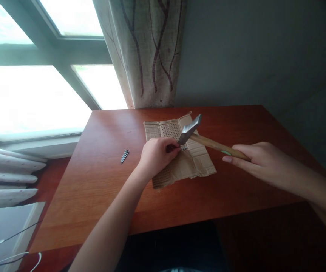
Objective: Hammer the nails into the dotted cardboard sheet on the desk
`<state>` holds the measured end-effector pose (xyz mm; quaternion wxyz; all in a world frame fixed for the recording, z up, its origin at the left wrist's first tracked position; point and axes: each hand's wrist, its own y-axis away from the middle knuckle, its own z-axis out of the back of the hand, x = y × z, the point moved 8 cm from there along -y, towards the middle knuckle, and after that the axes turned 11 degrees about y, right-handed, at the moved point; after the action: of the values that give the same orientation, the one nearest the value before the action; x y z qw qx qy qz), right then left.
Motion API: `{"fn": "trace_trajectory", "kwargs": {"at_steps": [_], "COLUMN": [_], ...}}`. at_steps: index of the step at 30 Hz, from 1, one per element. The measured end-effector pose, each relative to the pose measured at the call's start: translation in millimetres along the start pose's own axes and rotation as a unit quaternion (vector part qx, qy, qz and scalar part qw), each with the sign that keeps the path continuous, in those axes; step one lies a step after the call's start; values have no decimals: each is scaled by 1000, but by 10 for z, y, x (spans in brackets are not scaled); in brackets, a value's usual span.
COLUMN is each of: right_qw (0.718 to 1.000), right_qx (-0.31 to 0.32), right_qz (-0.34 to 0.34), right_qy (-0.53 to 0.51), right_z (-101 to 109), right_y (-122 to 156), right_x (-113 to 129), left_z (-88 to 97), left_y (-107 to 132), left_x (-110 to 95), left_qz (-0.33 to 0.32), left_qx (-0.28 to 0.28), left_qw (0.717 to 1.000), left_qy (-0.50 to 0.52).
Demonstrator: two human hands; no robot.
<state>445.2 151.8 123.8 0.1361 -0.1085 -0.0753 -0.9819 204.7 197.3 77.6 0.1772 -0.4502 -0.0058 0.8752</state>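
A flattened piece of cardboard (192, 160) with a patch of small holes lies on the reddish wooden table (100, 189). My left hand (155, 155) rests on the cardboard with fingers curled in a pinch; what they pinch is too small to make out. My right hand (257, 158) grips the wooden handle of a hammer (208, 141). The hammer's metal head (189, 129) hangs just above the cardboard, right next to my left fingertips.
A few loose nails (124, 155) lie on the table left of my left hand. A patterned curtain (148, 53) and a bright window (32, 94) stand behind the table. Cables (10, 241) run along the lower left.
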Motion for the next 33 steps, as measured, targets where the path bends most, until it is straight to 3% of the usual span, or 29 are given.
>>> {"fn": "trace_trajectory", "kwargs": {"at_steps": [7, 24, 33], "right_qw": [1000, 1000, 1000], "right_qx": [-24, 19, 14], "right_qz": [-12, -8, -20], "right_qy": [2, -19, -9], "right_z": [35, -112, -58], "right_y": [17, 50, 61], "right_x": [-40, 19, 15], "left_z": [8, -7, 25], "left_y": [7, -8, 40], "left_x": [-1, -29, -49], "left_qz": [-1, -7, -31], "left_qx": [-3, 17, 23], "left_qw": [1000, 1000, 999], "left_qy": [16, -22, -2]}}
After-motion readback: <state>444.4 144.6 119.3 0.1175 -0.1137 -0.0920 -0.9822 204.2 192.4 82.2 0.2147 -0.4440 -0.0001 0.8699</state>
